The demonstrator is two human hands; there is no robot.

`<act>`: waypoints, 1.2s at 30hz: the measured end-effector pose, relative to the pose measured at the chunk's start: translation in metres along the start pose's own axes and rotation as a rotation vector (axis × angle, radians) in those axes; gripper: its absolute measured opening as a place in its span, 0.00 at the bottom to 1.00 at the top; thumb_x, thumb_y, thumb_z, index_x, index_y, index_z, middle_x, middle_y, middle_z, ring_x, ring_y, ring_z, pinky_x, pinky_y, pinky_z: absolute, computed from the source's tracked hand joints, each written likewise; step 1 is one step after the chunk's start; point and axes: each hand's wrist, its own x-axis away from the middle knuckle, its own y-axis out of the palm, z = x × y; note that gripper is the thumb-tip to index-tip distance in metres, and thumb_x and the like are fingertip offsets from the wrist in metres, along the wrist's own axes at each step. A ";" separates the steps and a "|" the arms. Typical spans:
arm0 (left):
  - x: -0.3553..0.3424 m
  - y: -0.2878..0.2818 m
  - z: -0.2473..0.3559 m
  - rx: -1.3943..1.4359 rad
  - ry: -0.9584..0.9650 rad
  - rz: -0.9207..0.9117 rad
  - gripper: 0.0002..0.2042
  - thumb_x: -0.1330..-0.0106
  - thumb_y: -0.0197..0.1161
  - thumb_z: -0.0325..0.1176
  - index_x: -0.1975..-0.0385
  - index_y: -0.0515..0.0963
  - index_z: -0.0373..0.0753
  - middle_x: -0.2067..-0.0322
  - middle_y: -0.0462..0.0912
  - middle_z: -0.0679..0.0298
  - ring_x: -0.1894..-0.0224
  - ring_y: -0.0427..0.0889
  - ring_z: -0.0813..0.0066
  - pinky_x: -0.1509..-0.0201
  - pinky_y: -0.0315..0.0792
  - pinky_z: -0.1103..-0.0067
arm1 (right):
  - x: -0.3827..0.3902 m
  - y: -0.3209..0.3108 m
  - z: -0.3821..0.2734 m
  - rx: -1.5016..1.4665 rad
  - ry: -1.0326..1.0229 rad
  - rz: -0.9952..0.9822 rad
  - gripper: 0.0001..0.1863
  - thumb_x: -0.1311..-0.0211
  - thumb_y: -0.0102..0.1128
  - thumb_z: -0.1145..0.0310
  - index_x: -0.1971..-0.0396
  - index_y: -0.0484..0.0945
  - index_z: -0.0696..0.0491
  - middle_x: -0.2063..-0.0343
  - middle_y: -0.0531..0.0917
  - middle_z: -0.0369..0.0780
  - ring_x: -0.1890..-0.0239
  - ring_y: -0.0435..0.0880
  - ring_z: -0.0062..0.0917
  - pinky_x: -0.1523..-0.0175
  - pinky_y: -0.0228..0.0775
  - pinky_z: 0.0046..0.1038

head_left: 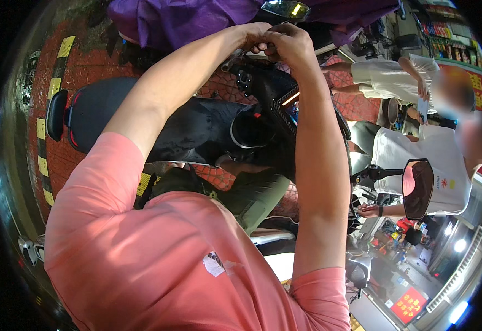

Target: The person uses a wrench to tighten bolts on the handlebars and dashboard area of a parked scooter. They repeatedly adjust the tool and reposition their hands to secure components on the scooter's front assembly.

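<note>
My two hands meet at the top of the view, above the left end of a black scooter's handlebar (244, 77). The fingers of my left hand (254, 36) are bent and pressed together against my right hand (291, 44), whose fingers also curl inward. Whatever lies between the fingertips is hidden or too small to name. Just beyond the hands is a rear-view mirror (286, 9), in front of a purple cover (186, 22). Below my arms stretches the scooter's black seat (106, 107). My right forearm hides part of the scooter's front.
A second rear-view mirror (418, 188) stands out to the right. Two people in white shirts, one (389, 74) farther off and one (423, 160) closer, are at the right. Red paving (92, 60) and a yellow-black kerb strip (53, 88) lie left. Shop shelves (453, 36) fill the upper right.
</note>
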 end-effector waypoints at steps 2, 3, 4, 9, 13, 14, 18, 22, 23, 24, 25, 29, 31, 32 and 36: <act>-0.003 0.004 0.000 -0.017 -0.054 0.029 0.14 0.26 0.62 0.43 0.77 0.75 0.51 0.84 0.68 0.77 0.84 0.60 0.85 0.78 0.53 0.80 | 0.009 -0.002 -0.009 -0.247 0.061 0.017 0.16 0.26 0.63 0.69 0.47 0.79 0.65 0.65 0.88 0.48 0.69 0.92 0.34 0.67 0.86 0.31; -0.004 0.005 0.000 -0.025 -0.081 0.043 0.15 0.25 0.62 0.44 0.78 0.75 0.51 0.84 0.69 0.77 0.84 0.59 0.84 0.78 0.53 0.79 | 0.014 -0.005 -0.014 -0.372 0.103 0.014 0.16 0.26 0.62 0.70 0.46 0.78 0.66 0.64 0.88 0.49 0.68 0.93 0.35 0.66 0.87 0.31; -0.005 0.005 -0.002 0.001 -0.087 0.049 0.16 0.25 0.63 0.46 0.78 0.75 0.51 0.84 0.68 0.77 0.84 0.59 0.84 0.77 0.53 0.79 | 0.020 -0.006 -0.019 -0.500 0.147 0.015 0.16 0.25 0.61 0.70 0.46 0.76 0.67 0.63 0.88 0.50 0.67 0.94 0.37 0.66 0.87 0.32; -0.002 0.016 -0.002 0.054 -0.060 0.061 0.18 0.26 0.65 0.53 0.77 0.75 0.53 0.83 0.67 0.78 0.81 0.59 0.83 0.74 0.55 0.78 | -0.004 0.003 0.024 -0.300 0.002 0.205 0.17 0.27 0.66 0.64 0.56 0.82 0.67 0.69 0.88 0.46 0.77 0.87 0.31 0.74 0.79 0.35; -0.005 0.007 -0.007 -0.078 -0.127 0.200 0.13 0.26 0.64 0.44 0.74 0.77 0.50 0.78 0.70 0.79 0.82 0.63 0.83 0.75 0.60 0.78 | 0.009 0.001 -0.017 -0.439 0.312 0.101 0.15 0.26 0.68 0.59 0.61 0.80 0.57 0.73 0.88 0.41 0.81 0.79 0.23 0.75 0.71 0.26; -0.005 0.012 -0.006 -0.088 -0.108 0.184 0.11 0.27 0.64 0.42 0.73 0.78 0.49 0.77 0.71 0.78 0.82 0.63 0.83 0.76 0.61 0.78 | 0.003 0.000 -0.016 -0.335 0.329 0.067 0.16 0.27 0.70 0.58 0.62 0.81 0.57 0.73 0.87 0.40 0.81 0.77 0.23 0.75 0.71 0.26; -0.018 0.001 -0.026 0.092 -0.062 0.116 0.04 0.32 0.66 0.31 0.69 0.78 0.47 0.73 0.74 0.76 0.83 0.63 0.84 0.77 0.62 0.78 | -0.027 -0.001 -0.017 0.196 0.254 -0.037 0.15 0.36 0.76 0.60 0.64 0.85 0.58 0.74 0.85 0.38 0.80 0.76 0.21 0.75 0.70 0.27; -0.023 -0.002 -0.044 0.161 -0.079 0.166 0.05 0.31 0.66 0.31 0.70 0.79 0.48 0.76 0.74 0.75 0.84 0.61 0.84 0.79 0.60 0.78 | -0.017 -0.011 -0.028 0.231 0.159 -0.143 0.16 0.35 0.74 0.63 0.57 0.86 0.61 0.70 0.87 0.39 0.75 0.83 0.23 0.70 0.75 0.25; -0.011 0.009 -0.030 0.164 -0.111 0.193 0.06 0.31 0.66 0.32 0.71 0.79 0.47 0.77 0.73 0.75 0.84 0.61 0.84 0.79 0.60 0.78 | -0.006 -0.017 -0.029 0.138 0.166 -0.172 0.16 0.34 0.73 0.64 0.55 0.86 0.61 0.68 0.88 0.40 0.73 0.85 0.23 0.68 0.77 0.25; -0.002 0.014 -0.020 0.139 -0.135 0.225 0.06 0.30 0.66 0.33 0.72 0.79 0.47 0.77 0.73 0.74 0.85 0.61 0.84 0.79 0.59 0.78 | 0.002 -0.020 -0.030 0.004 0.179 -0.191 0.16 0.33 0.72 0.65 0.53 0.86 0.62 0.66 0.88 0.41 0.71 0.87 0.25 0.66 0.79 0.26; 0.000 0.017 -0.013 0.108 -0.160 0.252 0.07 0.30 0.66 0.34 0.72 0.79 0.47 0.78 0.72 0.74 0.85 0.61 0.85 0.80 0.58 0.78 | 0.009 -0.025 -0.031 -0.133 0.192 -0.204 0.16 0.32 0.71 0.67 0.52 0.85 0.62 0.64 0.89 0.42 0.69 0.89 0.26 0.64 0.81 0.26; 0.016 0.030 0.007 0.088 -0.221 0.314 0.13 0.30 0.69 0.42 0.76 0.78 0.47 0.80 0.71 0.74 0.85 0.60 0.85 0.81 0.55 0.80 | 0.025 -0.027 -0.028 -0.407 0.196 -0.147 0.17 0.26 0.66 0.68 0.45 0.82 0.63 0.59 0.89 0.45 0.63 0.92 0.31 0.59 0.87 0.29; 0.023 0.032 0.011 0.090 -0.223 0.339 0.14 0.31 0.70 0.45 0.77 0.79 0.47 0.80 0.69 0.74 0.84 0.59 0.84 0.80 0.55 0.80 | 0.023 -0.022 -0.022 -0.485 0.230 -0.092 0.18 0.24 0.65 0.65 0.43 0.81 0.61 0.62 0.90 0.43 0.65 0.91 0.30 0.62 0.86 0.29; 0.020 0.030 0.005 0.106 -0.191 0.350 0.15 0.31 0.70 0.45 0.77 0.79 0.47 0.80 0.69 0.74 0.84 0.58 0.83 0.80 0.54 0.80 | 0.020 -0.019 -0.022 -0.459 0.270 -0.069 0.18 0.24 0.66 0.64 0.43 0.82 0.60 0.63 0.89 0.42 0.67 0.90 0.28 0.63 0.85 0.29; 0.022 0.032 -0.001 0.119 -0.196 0.372 0.14 0.29 0.69 0.44 0.77 0.79 0.48 0.78 0.69 0.74 0.83 0.57 0.83 0.79 0.53 0.78 | 0.005 -0.006 -0.026 -0.218 0.346 -0.017 0.18 0.27 0.69 0.59 0.48 0.85 0.56 0.69 0.88 0.39 0.72 0.85 0.22 0.67 0.79 0.27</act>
